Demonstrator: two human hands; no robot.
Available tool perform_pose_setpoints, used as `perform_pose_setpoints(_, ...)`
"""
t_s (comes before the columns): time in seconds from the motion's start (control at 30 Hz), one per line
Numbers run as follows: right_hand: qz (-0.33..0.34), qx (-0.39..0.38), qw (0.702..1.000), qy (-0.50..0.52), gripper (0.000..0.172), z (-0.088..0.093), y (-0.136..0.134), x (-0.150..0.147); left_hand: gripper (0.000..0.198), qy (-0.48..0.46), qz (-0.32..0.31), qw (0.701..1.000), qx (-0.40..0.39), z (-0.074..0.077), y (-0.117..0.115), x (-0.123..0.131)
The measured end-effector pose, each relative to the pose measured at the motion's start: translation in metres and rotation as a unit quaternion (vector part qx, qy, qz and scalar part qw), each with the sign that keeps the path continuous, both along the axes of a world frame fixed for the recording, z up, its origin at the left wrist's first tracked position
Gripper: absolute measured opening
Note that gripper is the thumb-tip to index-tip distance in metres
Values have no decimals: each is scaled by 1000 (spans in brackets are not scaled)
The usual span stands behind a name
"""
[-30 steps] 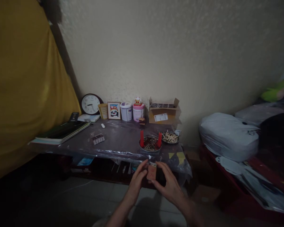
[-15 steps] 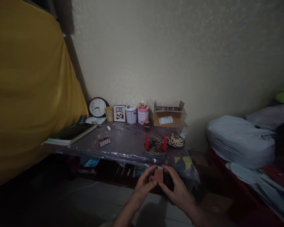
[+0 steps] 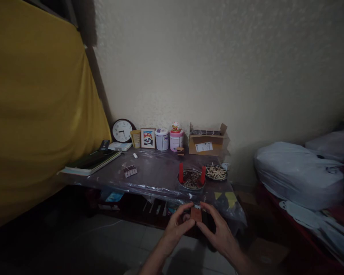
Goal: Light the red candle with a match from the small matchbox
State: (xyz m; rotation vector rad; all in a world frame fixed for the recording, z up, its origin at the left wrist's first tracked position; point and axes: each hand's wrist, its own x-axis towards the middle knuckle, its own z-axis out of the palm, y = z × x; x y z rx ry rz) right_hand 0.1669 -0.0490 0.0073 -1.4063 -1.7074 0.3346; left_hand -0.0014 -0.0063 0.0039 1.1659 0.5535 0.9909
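Note:
A small reddish-brown matchbox is held up between both hands, just in front of the table's near edge. My left hand pinches its left side, fingertips at the upper corner and thumb low down. From the other side my right hand grips it the same way. A thin pale strip shows at the matchbox's top end. Beyond the hands stands a round metal bowl with two red candles upright in it and dark bits inside. To its right lies a plate of matchsticks.
On the plastic-covered table are a pack of small boxes, a clock, a framed panda picture, two lidded tubs and an open carton. A yellow curtain hangs left; white bags sit right.
The view has shifted slightly, so everything sits a little further right. Less of the pale strip shows at the matchbox's top end. Both hands keep their hold.

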Motion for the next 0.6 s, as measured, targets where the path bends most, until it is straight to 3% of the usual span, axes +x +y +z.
perform_pose_setpoints(0.2, 17, -3, 999, 29, 46, 0, 1, 1, 48, -15, -19, 1000, 12, -5, 3, -1)
perform_pose_setpoints(0.47, 4, -16, 997, 77, 42, 0, 1, -2, 46, 18, 10, 1000, 20, -1, 2, -1)
perform_pose_setpoints(0.6, 21, -35, 987, 155, 41, 2, 3, -1, 43, -11, 15, 1000, -5, -3, 3, 1)
